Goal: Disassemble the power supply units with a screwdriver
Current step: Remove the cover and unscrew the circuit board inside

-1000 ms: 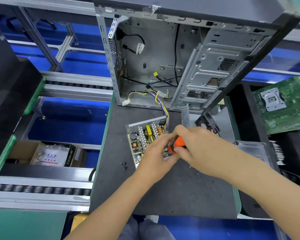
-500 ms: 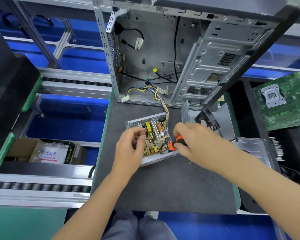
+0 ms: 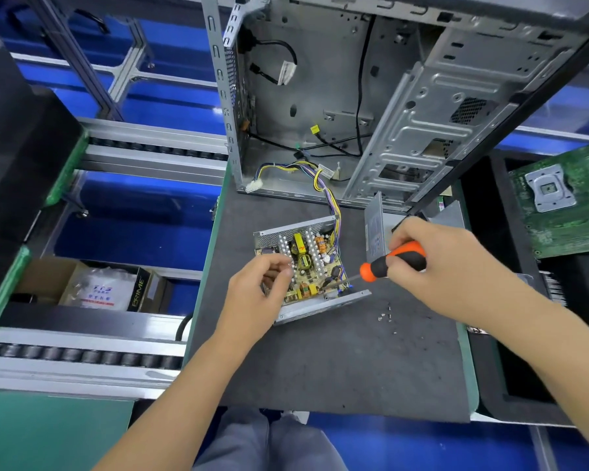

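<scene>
Dark grey bench mat with green edging sat between roller conveyor rails over blue floor, a cardboard box below left, black foam tray at right, lighting bright and even.

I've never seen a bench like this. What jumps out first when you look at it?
In the middle of the dark mat lies an opened power supply, its crowded circuit board bare. The left hand grips its near-left side, while the right hand holds an orange-and-black screwdriver with its tip at the board's right corner. Behind them stands a stripped metal computer case, with a green motherboard off to the right.
</scene>
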Demonstrator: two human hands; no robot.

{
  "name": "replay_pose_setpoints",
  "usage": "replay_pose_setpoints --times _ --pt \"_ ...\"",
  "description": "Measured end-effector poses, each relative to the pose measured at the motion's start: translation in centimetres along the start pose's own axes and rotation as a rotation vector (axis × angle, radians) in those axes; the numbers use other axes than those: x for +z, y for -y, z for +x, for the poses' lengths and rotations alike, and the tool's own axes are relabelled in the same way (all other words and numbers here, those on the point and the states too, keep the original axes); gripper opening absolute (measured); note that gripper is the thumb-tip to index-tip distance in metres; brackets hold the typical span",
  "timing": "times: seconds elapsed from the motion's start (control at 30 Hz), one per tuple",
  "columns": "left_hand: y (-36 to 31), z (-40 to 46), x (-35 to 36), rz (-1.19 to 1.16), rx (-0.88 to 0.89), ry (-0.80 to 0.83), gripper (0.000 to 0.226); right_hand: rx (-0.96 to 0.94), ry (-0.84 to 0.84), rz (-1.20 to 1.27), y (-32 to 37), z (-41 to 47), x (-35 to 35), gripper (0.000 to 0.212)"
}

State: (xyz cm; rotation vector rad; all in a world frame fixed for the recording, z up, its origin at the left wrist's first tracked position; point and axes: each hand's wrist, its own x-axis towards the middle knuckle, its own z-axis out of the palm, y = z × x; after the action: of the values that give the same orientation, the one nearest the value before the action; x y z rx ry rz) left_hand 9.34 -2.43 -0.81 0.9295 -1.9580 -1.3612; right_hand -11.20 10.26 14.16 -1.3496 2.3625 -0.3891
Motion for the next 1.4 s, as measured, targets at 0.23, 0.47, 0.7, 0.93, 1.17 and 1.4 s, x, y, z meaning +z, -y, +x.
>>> replay_pose_setpoints --times 0.23,0.47,0.7,0.93,1.17,1.4 --pt "-0.1 0.7 -0.2 0.096 0.037 0.213 0.042 0.14 -0.033 0.196 -1.6 0.0 -0.9 0.006" --pt "-0.6 1.0 0.0 0.139 0.033 0.21 0.024 0.192 -0.008 0.35 -2.6 -0.4 -1.1 0.01" --pt "-1.1 1.0 0.2 0.126 -0.011 0.159 0.011 0.249 -0.012 0.435 -3.6 -0.7 -1.1 0.007" --pt "-2.3 0.7 1.5 0.22 0.205 0.158 0.022 0.373 -0.167 0.586 -5.9 -1.6 -1.0 0.026" --pt "-5.4 -2.3 7.1 0.252 0.405 0.362 0.014 0.461 -0.365 0.718 -8.3 -3.3 0.3 0.009" --pt "-2.8 -4.6 11.6 0.403 0.196 0.578 0.016 0.485 -0.417 0.771 -10.5 -5.6 1.5 0.007"
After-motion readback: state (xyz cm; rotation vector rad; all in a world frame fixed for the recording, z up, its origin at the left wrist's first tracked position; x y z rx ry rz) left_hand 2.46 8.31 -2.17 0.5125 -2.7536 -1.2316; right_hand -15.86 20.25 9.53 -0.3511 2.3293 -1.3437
